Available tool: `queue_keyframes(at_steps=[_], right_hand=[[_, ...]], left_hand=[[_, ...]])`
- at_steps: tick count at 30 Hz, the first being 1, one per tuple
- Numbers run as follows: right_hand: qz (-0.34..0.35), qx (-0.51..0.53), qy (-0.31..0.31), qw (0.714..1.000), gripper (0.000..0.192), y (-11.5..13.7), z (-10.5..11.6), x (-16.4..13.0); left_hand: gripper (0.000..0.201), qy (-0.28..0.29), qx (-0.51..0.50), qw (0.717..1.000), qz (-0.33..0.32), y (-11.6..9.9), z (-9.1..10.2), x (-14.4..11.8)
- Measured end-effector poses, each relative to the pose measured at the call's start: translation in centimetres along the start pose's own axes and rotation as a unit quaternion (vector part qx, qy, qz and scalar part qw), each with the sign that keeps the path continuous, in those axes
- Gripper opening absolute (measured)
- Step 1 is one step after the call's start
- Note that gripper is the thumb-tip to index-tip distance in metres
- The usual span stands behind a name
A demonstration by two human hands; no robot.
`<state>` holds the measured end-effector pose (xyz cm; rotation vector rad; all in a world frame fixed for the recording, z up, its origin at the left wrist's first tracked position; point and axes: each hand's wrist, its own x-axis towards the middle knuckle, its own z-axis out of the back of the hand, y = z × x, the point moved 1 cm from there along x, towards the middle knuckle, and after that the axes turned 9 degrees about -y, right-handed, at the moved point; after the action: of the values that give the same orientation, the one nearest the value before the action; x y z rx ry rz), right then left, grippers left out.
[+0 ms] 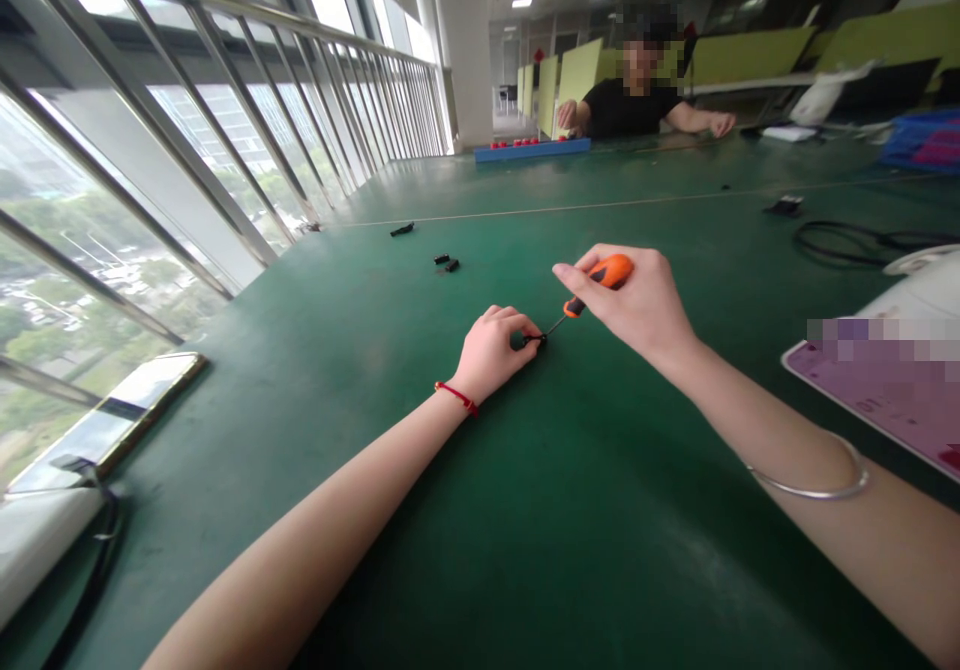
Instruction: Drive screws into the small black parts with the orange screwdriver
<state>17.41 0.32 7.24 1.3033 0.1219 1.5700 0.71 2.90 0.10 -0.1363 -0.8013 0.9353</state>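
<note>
**A:** ok so what's on the bench here? Biggest stuff first pls.

**B:** Big green table (600,510) fills most of the view, running alongside a railing and windows on the left. At the far end another person (637,100) in a black top sits with both hands on the table, next to a blue tray (532,150) with red bits on it. Right edge has a purple sheet (885,390), and a loop of black cable (847,245) beyond it. A phone (127,415) lies flat at the left edge by the window.

**A:** and the hands?

**B:** Left hand (491,350), red string on the wrist, is curled down on the table, fingers pinching a small black part (534,339) against the surface. Right hand (637,300) is closed around an orange-handled screwdriver (600,280), held slanted, shaft pointing down-left so the tip meets that black part right at the left fingertips.

**A:** what is the part though?

**B:** Can't really tell, it's tiny and mostly hidden by the fingers. Looks similar to the few loose black pieces (446,263) lying further out on the table, well apart from the hands.
</note>
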Motion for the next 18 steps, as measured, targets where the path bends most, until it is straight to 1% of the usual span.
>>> queue_keyframes(at_steps=[2, 3, 5, 6, 9, 12, 14, 15, 16, 18], right_hand=[[0.002, -0.008, -0.016, 1.000, 0.012, 0.3, 0.2, -0.6], [0.002, -0.006, -0.020, 1.000, 0.015, 0.4, 0.4, -0.9], [-0.002, 0.002, -0.026, 1.000, 0.031, 0.4, 0.6, -1.4], [-0.004, 0.003, -0.025, 1.000, 0.033, 0.4, 0.6, -1.7], [-0.008, -0.004, -0.019, 1.000, 0.017, 0.3, 0.7, -2.1], [-0.003, 0.012, -0.030, 0.999, 0.012, 0.3, 0.5, -2.2], [-0.002, 0.032, -0.038, 0.999, 0.030, 0.3, 0.3, -2.3], [-0.005, 0.034, -0.040, 0.999, 0.035, 0.4, 0.3, -2.3], [-0.008, 0.028, -0.041, 0.999, 0.034, 0.4, 0.3, -2.4], [-0.014, 0.002, -0.042, 0.999, 0.018, 0.5, 0.3, -2.5]], left_hand=[[0.009, 0.000, 0.001, 1.000, 0.000, 0.0, 0.0, 0.0], [0.009, 0.000, 0.002, 1.000, -0.001, 0.0, 0.0, 0.0], [0.009, 0.000, 0.003, 1.000, -0.005, 0.0, -0.1, 0.0], [0.009, -0.001, 0.002, 1.000, -0.007, 0.1, -0.1, 0.0], [0.009, -0.004, -0.002, 1.000, -0.012, 0.1, -0.2, -0.1], [0.009, -0.002, -0.003, 1.000, -0.012, 0.1, -0.2, -0.1], [0.009, -0.001, 0.001, 1.000, -0.010, 0.1, -0.1, -0.1], [0.008, -0.001, 0.003, 1.000, -0.011, 0.0, -0.1, -0.1], [0.008, -0.001, 0.004, 1.000, -0.012, 0.0, -0.1, -0.1], [0.008, -0.001, 0.001, 1.000, -0.015, 0.0, -0.1, 0.0]])
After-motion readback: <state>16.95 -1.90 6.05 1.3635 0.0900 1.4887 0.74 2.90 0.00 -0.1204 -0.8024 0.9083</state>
